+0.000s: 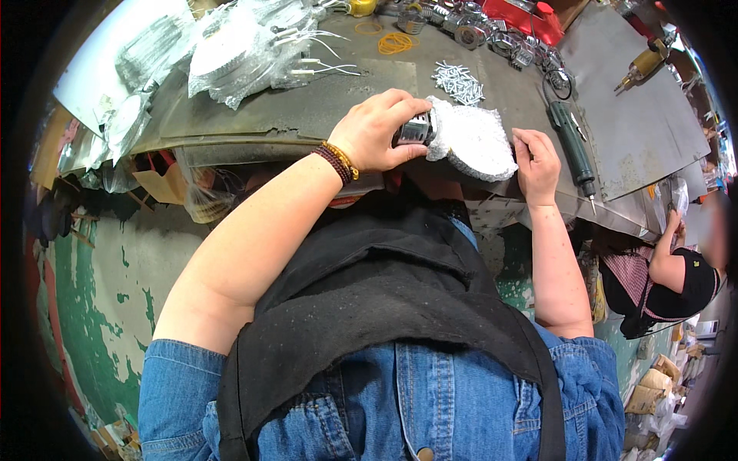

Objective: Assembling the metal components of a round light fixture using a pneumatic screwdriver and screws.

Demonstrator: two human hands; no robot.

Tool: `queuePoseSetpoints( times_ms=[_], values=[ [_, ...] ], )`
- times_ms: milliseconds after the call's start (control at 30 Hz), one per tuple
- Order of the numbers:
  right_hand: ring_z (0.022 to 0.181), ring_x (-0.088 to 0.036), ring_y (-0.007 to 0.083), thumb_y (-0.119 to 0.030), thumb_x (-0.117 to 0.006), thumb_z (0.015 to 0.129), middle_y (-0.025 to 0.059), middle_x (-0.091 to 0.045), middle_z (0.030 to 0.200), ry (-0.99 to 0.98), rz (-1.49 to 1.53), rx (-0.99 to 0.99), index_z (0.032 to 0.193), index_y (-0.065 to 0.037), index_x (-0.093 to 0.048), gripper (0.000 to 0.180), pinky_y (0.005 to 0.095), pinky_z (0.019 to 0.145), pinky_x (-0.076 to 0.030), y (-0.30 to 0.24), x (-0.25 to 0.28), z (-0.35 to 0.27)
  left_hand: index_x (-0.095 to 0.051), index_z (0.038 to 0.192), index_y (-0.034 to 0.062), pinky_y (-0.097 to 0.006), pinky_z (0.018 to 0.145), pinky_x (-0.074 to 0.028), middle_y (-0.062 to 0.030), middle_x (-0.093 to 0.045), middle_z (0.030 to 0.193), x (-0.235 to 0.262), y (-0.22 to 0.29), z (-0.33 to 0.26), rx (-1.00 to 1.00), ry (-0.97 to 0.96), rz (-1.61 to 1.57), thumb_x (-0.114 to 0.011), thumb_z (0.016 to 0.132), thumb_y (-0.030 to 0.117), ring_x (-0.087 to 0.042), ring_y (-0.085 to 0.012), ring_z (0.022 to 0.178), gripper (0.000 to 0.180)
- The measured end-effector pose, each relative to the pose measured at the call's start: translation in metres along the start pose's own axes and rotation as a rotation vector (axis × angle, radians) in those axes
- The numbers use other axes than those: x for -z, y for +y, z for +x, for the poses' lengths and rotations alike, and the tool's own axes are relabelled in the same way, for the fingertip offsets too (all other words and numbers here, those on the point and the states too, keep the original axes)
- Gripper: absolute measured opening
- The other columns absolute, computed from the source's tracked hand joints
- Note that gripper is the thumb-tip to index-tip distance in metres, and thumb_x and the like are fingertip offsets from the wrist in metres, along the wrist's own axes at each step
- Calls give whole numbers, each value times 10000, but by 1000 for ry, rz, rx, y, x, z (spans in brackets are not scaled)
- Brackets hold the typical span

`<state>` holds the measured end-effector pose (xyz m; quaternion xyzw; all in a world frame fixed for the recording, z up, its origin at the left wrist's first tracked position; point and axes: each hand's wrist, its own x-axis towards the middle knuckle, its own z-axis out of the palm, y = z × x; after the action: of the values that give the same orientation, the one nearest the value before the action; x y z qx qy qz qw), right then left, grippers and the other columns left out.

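My left hand (376,132), with a beaded bracelet on its wrist, has its thumb and fingers wrapped round a black cylindrical fitting (416,129) with pale markings. A round white disc-shaped part (480,138) in bubble wrap adjoins the fitting at its right, over the bench's front edge. Close to the disc's right side is my right hand (537,161), its fingers pinched together. Whatever lies between those fingertips is too small to make out. Beyond the disc sits a pile of small silver screws (459,83). A dark green electric screwdriver (570,138) lies to the right of my right hand.
Bubble-wrapped round parts (231,58) with white wires lie on the bench (307,107) at the far left. Orange rubber bands (396,43), several metal fittings (480,31) and a red container (526,19) stand at the back. A co-worker (669,276) is at the right.
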<state>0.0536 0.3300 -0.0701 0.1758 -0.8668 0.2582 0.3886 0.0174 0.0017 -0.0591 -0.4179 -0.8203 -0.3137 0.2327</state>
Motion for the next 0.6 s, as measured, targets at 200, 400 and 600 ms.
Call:
queuePoseSetpoints(
  times_ms=[200, 400, 600],
  values=[
    [870, -690, 265, -47, -700, 906, 107, -707, 980, 5, 0, 7, 1025, -52, -739, 125, 333, 772, -549, 0, 0, 1, -605, 1290, 125, -429, 943, -536, -135, -635, 1188, 2, 0, 1, 12, -12, -14, -830, 758, 281, -634, -358, 1097, 599],
    [856, -695, 259, -40, -698, 908, 104, -709, 980, 11, 12, -20, 1020, -46, -740, 120, 328, 754, -555, 0, 1, -2, -613, 1280, 115, -429, 942, -533, -142, -633, 1188, 1, 1, 3, 20, -24, -34, -840, 745, 266, -634, -365, 1089, 601],
    [843, -697, 265, -35, -696, 907, 111, -706, 976, 24, 24, 3, 1018, -39, -738, 119, 329, 741, -557, -3, 1, 0, -617, 1290, 107, -433, 939, -531, -151, -628, 1200, 4, 4, 2, 22, -30, -56, -841, 745, 254, -634, -366, 1090, 607]
  ],
)
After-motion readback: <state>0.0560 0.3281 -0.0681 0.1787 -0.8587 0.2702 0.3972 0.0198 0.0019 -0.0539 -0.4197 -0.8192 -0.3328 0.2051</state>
